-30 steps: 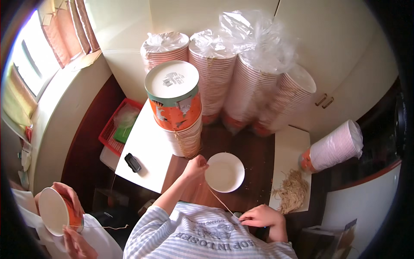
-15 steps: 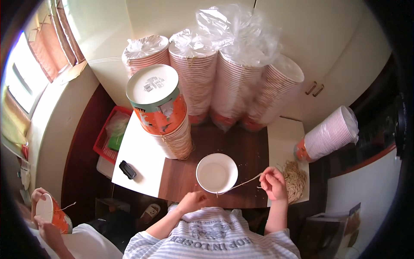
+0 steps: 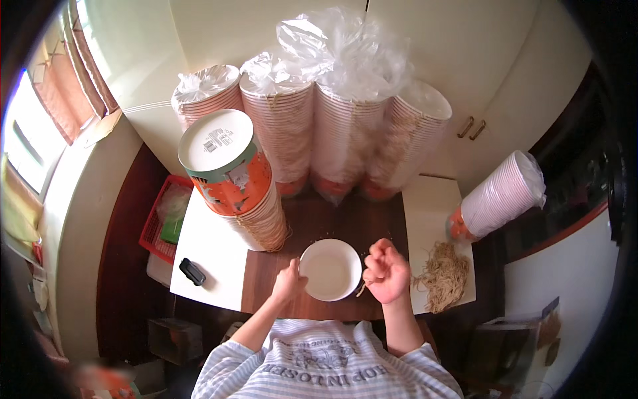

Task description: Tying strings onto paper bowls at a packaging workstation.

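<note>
A white paper tub (image 3: 330,269) stands upright on the brown tabletop in front of me, its open mouth facing up. My left hand (image 3: 290,281) is closed at the tub's left rim, thumb and fingers against its edge. Right of the tub, my right hand (image 3: 387,272) is raised with curled fingers. A short length of pale twine (image 3: 361,290) shows between the tub's right side and that hand; the rest of it is hidden. Beside my right hand lies a loose heap of the same twine (image 3: 444,278).
Tall plastic-wrapped tub stacks (image 3: 278,133) line the back. An orange printed tub (image 3: 232,179) sits upside down on a stack at left. Another wrapped stack (image 3: 502,196) leans at right. A black plastic object (image 3: 192,271) and a red basket (image 3: 151,223) are at left.
My left hand has moved up to the tub's rim. My right hand has come left, close to the tub, and the stretched twine is mostly hidden. The neighbour's hands have left the view.
</note>
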### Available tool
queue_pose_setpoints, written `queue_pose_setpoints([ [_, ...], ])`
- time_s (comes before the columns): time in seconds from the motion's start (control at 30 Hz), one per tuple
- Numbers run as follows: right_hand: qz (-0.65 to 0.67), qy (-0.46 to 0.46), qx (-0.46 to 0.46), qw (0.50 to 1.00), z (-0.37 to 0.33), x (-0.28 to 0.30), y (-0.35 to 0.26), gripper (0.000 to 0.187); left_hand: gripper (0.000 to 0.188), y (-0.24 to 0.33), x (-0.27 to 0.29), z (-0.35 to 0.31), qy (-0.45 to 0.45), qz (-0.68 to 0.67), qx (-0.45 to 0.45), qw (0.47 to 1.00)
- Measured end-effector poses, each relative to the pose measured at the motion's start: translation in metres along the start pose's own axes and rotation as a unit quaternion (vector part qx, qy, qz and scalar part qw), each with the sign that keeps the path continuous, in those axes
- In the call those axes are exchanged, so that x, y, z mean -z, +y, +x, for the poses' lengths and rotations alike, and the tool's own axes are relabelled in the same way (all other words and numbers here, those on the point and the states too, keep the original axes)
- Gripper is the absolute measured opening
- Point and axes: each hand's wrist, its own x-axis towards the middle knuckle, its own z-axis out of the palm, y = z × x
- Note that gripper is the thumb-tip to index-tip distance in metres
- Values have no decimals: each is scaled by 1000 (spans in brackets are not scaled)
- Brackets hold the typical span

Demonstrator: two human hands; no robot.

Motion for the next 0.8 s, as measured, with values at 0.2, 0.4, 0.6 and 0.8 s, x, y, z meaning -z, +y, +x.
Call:
queue_pose_setpoints([
  [0.2,-610,98,65,783,12,32,35,15,30,-16,-4,-25,102,-8,-56,993],
  [0.4,-769,132,126,612,-2,61,17,31,20,-3,16,-26,106,-161,23,981],
  [0.6,-749,17,155,644,-13,27,5,71,18,16,31,-32,60,-256,-9,965],
  [0.8,-828,-118,134,531,-19,-19,-24,93,13,41,55,-45,-13,-346,-2,938],
])
